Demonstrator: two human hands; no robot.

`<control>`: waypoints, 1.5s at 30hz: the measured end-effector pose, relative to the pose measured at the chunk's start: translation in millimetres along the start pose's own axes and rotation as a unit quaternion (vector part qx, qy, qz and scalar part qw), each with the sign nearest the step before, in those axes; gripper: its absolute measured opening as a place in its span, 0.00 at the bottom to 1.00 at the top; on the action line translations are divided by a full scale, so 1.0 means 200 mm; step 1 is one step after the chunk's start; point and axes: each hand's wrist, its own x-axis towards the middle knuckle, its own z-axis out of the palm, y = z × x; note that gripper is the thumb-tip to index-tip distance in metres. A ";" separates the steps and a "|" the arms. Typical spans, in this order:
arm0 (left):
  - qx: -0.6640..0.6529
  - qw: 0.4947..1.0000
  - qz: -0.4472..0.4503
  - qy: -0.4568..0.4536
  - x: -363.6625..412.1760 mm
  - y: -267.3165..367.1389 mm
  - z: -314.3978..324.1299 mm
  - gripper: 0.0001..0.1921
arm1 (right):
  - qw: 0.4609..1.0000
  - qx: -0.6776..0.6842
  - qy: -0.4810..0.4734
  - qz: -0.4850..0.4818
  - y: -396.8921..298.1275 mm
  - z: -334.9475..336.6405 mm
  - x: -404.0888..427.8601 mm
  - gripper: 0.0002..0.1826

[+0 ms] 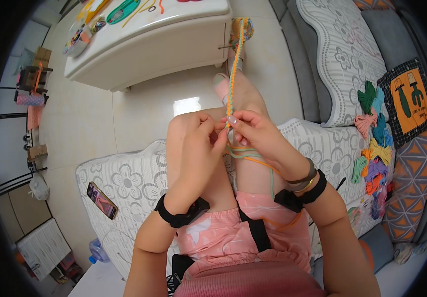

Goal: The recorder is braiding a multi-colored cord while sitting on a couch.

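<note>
A braided cord of orange and mint-green strands (232,80) runs from a round, multicoloured woven piece (247,29) by the cabinet's corner down to my hands above my knees. My left hand (202,143) pinches the cord's near end between thumb and fingers. From the other side, my right hand (256,128) grips the same spot, its thumb and index finger against the braid. Loose orange and green strands (248,154) loop below the fingers and trail over my right thigh towards the wrist. Exactly how each finger holds the strands is partly hidden.
A white cabinet (154,44) stands ahead, bearing a green oval tray (123,11) and a tub of small items (77,42). A phone (102,200) lies on the patterned sofa cover at left. Bundles of coloured cord (378,152) lie at right beside a black-and-orange cushion (408,100).
</note>
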 end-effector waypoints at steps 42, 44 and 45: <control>-0.433 0.833 -0.275 -0.209 0.08 -0.11 -0.06 0.10 | 0.993 -0.101 -0.031 -0.056 -0.07 -0.03 0.02 0.13; -0.442 0.822 -0.276 -0.230 0.07 -0.12 -0.07 0.10 | 0.993 -0.084 -0.039 -0.070 -0.06 -0.02 0.02 0.12; -0.442 0.822 -0.276 -0.229 0.07 -0.14 -0.07 0.10 | 0.993 -0.084 -0.040 -0.070 -0.07 -0.02 0.02 0.12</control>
